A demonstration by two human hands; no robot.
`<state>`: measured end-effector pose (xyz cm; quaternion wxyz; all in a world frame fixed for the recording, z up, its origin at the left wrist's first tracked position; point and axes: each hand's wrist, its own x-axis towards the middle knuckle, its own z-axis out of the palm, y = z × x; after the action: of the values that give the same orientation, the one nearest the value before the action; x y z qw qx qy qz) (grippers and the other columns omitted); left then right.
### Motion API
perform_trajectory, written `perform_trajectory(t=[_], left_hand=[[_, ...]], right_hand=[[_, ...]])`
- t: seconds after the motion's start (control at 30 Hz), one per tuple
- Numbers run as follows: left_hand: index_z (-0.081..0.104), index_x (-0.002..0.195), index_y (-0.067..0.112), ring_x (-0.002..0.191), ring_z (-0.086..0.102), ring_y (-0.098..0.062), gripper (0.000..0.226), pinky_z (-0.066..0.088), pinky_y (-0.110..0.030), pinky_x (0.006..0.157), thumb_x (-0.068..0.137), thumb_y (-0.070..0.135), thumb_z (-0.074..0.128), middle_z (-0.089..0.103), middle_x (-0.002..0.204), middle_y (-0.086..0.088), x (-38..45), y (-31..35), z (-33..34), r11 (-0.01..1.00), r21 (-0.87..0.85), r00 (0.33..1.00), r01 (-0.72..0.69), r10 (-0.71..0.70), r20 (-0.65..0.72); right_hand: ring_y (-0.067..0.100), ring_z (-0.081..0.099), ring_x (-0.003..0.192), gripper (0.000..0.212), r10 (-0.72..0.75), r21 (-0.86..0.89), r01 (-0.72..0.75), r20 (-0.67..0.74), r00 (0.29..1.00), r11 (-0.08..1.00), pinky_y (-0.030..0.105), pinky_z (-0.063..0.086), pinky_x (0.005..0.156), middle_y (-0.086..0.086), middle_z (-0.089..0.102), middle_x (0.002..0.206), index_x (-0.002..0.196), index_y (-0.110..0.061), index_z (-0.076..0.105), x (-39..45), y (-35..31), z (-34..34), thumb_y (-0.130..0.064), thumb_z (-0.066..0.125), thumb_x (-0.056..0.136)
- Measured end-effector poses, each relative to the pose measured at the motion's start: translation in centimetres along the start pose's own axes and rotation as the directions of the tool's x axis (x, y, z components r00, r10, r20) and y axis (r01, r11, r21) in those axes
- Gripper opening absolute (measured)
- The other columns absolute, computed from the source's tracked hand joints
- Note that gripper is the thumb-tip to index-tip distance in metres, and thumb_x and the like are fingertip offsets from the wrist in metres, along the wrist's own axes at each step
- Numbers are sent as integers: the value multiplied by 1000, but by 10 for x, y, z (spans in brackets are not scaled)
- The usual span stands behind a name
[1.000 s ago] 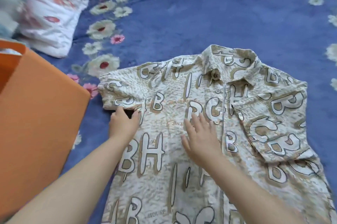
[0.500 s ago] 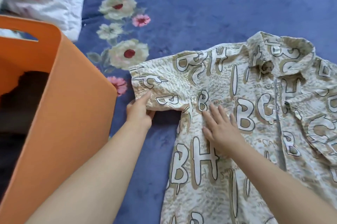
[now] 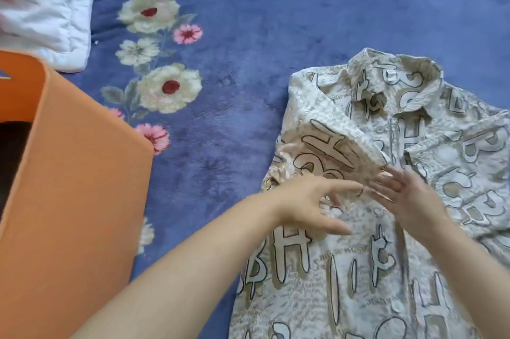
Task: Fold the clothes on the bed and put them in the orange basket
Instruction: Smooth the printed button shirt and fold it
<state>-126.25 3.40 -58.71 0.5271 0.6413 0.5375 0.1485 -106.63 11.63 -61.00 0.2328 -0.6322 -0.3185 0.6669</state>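
The shirt (image 3: 386,228) lies flat on the blue blanket (image 3: 276,21) at the right of the frame, collar toward the top, long axis running top to bottom. Its left sleeve is folded in over the chest. The left hand (image 3: 311,206) hovers there with fingers spread; the right hand (image 3: 408,198) presses flat (both blurred). The basket (image 3: 69,200) stands at lower left, a pillow (image 3: 47,7) at upper left.

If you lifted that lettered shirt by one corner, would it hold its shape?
Probably not. The shirt looks thin and floppy: its left sleeve already drapes folded over the chest under the left hand. Likely light too. On the plush blue blanket it would probably bunch rather than slide.
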Motion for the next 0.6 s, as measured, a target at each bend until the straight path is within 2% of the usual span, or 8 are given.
perform_trajectory(t=[0.07,0.13,0.23,0.3,0.4,0.47,0.5,0.6], left_hand=[[56,126,15,108,54,-18,47,39,-25,90,84,33,64,63,113,-5,1,-1,13,998,14,982,-60,61,-180],[67,105,7,95,60,-28,43,44,-33,88,76,37,57,66,99,-10,-2,-17,24,994,111,915,-14,57,-400],[57,121,17,115,46,-35,51,40,-53,97,74,37,62,51,124,-13,-7,-41,35,902,328,857,279,-80,-509],[35,139,22,130,26,-29,63,22,-39,109,83,33,62,29,141,-10,-15,-53,43,837,245,784,490,-300,-544],[39,137,14,119,38,-27,56,27,-31,98,86,26,60,44,127,-10,-21,-65,49,876,105,714,471,-309,-628],[45,133,13,113,44,-29,49,33,-34,92,86,21,60,52,118,-11,-18,-65,48,885,87,711,457,-304,-634],[49,130,13,112,46,-30,44,35,-35,89,87,19,59,54,115,-11,-16,-66,46,888,72,709,454,-311,-633],[62,114,11,102,53,-32,39,39,-35,78,80,22,47,60,104,-13,-11,-70,40,891,49,702,451,-320,-636]], right_hand=[[16,67,80,36,-23,-66,21,-23,999,998,25,56,72,5,70,88,105,-10,52,-7,2,-7,-31,23,102],[20,60,94,32,-112,-365,79,-71,991,928,30,52,81,11,62,110,122,-6,48,-8,7,-9,-25,33,101],[16,48,111,45,-339,-744,236,13,941,625,31,40,93,9,50,129,134,-8,42,-2,11,0,-25,51,93],[17,40,124,51,-435,-843,323,120,893,430,32,31,103,6,44,136,136,-10,40,3,9,13,-26,55,91],[18,34,130,55,-435,-880,337,173,884,335,30,25,107,6,41,138,139,-11,35,21,5,35,-31,53,92],[20,47,112,40,-416,-909,299,161,895,291,35,36,97,8,52,118,125,-9,48,40,-1,43,-32,53,93],[19,52,90,24,-412,-916,297,168,895,271,34,42,80,6,56,97,105,-8,56,46,-6,45,-28,54,93],[15,36,52,23,-349,-876,288,150,925,388,25,30,49,2,44,61,73,-4,54,61,-22,42,-14,51,93]])
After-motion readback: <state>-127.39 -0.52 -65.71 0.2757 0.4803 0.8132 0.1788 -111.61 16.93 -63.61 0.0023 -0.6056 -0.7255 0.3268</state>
